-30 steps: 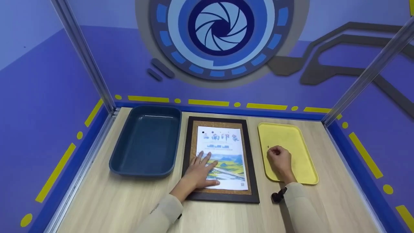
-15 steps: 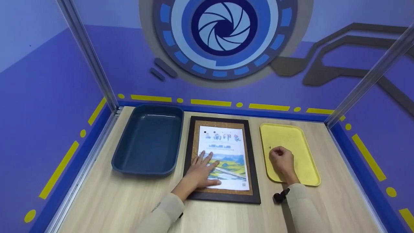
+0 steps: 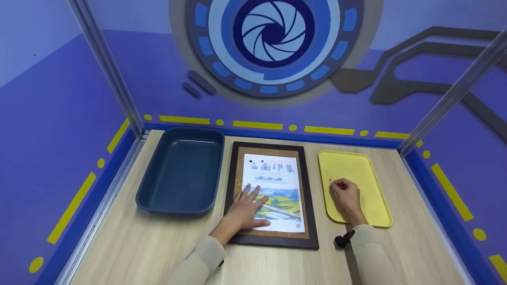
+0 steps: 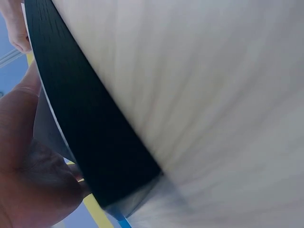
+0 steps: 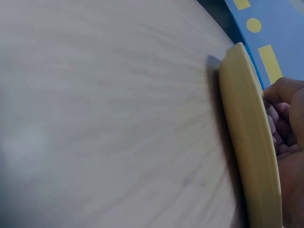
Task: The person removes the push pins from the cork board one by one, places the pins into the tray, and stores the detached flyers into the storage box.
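A white printed sheet (image 3: 273, 213) with a landscape picture and dark title characters lies on a dark-framed cork board (image 3: 311, 237). My left hand (image 3: 243, 211) rests on the sheet's lower left, fingers spread. My right hand (image 3: 347, 196) is low over a yellow tray (image 3: 366, 166), its fingers curled and the thumb and forefinger close together. Just beyond those fingertips lies a tiny dark speck-like thing (image 3: 330, 180). I cannot tell whether anything is between the fingertips. In the right wrist view the tray's side (image 5: 249, 137) covers part of the hand.
A deep blue, roughly rectangular tray (image 3: 178, 212) stands left of the board. Pale wooden tabletop (image 3: 273, 265) runs in front. Blue walls (image 3: 277, 109) with metal corner posts enclose the back and sides. Small dark dots (image 3: 250, 161) show along the sheet's top edge.
The head view has shifted slightly. The left hand stays flat on the sheet. The right hand keeps its place over the yellow tray, with only a slight movement of its fingers.
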`<state>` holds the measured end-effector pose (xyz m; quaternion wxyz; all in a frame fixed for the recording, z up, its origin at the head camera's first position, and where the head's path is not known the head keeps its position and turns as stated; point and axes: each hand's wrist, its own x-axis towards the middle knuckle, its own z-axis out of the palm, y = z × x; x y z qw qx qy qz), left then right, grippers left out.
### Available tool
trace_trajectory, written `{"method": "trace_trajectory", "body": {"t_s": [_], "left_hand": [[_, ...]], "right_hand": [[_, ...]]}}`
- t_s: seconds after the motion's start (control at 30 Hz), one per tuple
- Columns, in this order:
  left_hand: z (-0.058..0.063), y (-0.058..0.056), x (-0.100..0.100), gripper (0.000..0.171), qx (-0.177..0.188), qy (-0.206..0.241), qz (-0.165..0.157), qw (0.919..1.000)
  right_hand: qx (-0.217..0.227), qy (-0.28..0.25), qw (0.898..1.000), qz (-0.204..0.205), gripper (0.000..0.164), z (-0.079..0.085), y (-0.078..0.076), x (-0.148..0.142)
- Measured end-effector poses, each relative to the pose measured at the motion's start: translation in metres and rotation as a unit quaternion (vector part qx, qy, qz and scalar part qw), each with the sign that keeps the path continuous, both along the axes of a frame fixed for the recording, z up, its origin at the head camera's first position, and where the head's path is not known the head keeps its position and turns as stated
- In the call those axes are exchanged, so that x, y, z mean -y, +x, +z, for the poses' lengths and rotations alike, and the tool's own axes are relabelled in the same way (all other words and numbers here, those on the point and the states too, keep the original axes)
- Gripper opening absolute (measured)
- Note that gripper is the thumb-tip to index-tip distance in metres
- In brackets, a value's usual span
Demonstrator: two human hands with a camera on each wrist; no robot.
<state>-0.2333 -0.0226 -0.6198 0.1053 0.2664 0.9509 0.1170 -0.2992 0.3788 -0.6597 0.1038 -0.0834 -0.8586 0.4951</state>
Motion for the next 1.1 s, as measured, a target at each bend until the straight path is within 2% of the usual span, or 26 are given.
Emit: {"method": "trace_trajectory", "body": {"t_s": [0.33, 0.53, 0.83, 1.1], "left_hand": [[0.002, -0.002, 0.002, 0.088, -0.003, -0.003, 0.001, 1.0], [0.003, 0.001, 0.001, 0.087, 0.003, 0.002, 0.002, 1.0], [0.0, -0.001, -0.001, 0.087, -0.005, -0.003, -0.005, 1.0], [-0.001, 0.0, 0.001, 0.087, -0.001, -0.015, -0.005, 0.9999]], "right_hand": [[0.004, -0.025, 1.0, 0.002, 0.015, 0.002, -0.002, 0.002], [0.012, -0.039, 0.999, 0.005, 0.016, 0.003, 0.001, 0.0], [0.004, -0.077, 0.997, -0.006, 0.019, 0.011, -0.004, -0.003], [-0.013, -0.083, 0.996, -0.018, 0.016, 0.021, -0.008, 0.008]]}}
